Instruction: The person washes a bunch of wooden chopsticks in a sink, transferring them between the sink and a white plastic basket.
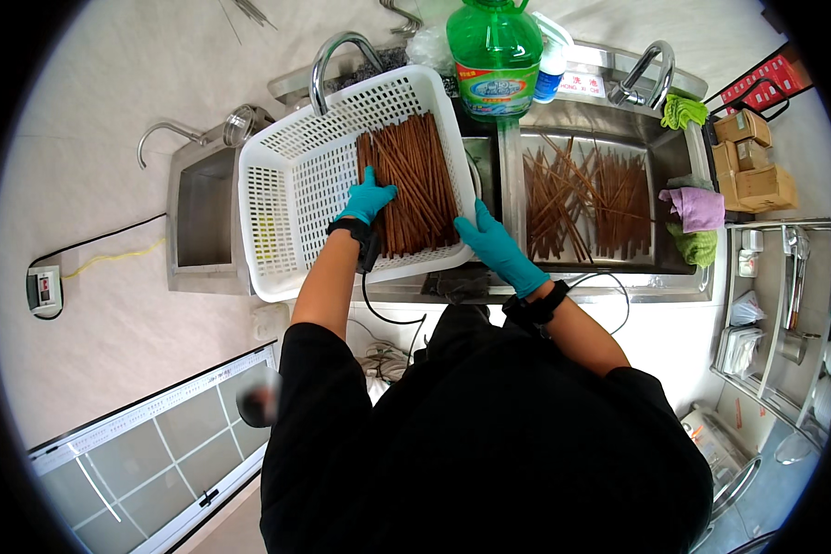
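Observation:
A white plastic basket with slotted walls sits tilted over the left part of the steel sink. Inside, a dense bundle of brown chopsticks lies along its right side. My left hand, in a teal glove, reaches into the basket with fingers stretched out against the bundle's left edge. At the basket's right rim is my right hand, also gloved, its thumb and fingers straddling the rim. More brown chopsticks lie loosely crossed in the right basin.
Behind the basins stand a large green bottle and a white spray bottle. Curved faucets rise behind the basket and right basin. Green and purple cloths hang on the right edge. A wire rack stands right.

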`<state>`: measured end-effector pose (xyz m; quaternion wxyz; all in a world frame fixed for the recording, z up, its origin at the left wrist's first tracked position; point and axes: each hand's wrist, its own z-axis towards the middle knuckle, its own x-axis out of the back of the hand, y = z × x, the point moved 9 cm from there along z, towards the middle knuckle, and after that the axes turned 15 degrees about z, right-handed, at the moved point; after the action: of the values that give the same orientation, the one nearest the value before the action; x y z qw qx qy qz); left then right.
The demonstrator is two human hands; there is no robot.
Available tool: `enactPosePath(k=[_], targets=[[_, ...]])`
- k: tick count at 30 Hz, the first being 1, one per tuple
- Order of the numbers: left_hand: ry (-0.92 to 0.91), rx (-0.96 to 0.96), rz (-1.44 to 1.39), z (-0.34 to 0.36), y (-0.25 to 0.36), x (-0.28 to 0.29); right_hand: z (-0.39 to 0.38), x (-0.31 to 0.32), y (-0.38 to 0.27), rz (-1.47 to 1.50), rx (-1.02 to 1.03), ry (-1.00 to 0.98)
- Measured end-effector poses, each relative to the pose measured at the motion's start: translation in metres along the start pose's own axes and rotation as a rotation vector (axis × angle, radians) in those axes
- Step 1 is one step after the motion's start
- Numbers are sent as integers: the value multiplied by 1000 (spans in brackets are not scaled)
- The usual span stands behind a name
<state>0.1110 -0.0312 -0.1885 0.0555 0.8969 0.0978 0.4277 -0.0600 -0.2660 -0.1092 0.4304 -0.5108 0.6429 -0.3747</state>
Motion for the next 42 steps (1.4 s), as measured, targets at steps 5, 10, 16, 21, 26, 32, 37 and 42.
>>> enactPosePath(k=[5, 10, 16, 21, 26, 32, 37, 42], targets=[[-186, -180, 35, -26, 57, -16, 2, -2, 6, 8, -34, -16], [-246, -267, -310, -83, 100, 26, 0, 4, -3, 20, -43, -11], [-208, -18, -75, 20, -39, 1, -5, -4, -14, 14, -38, -44], [79, -987, 710, -35, 25, -2, 1, 3, -4, -2, -50, 10], [-353, -117, -281, -33, -4, 3, 1, 2, -9, 77, -19, -53], [-319, 10, -157, -37, -26, 9, 2, 3, -10, 53, -29, -58], [-223, -203, 3, -27, -12, 3, -8, 0, -30, 5, -33, -65], [-22, -70, 214, -14, -13, 8, -5, 1, -21, 22, -22, -58]])
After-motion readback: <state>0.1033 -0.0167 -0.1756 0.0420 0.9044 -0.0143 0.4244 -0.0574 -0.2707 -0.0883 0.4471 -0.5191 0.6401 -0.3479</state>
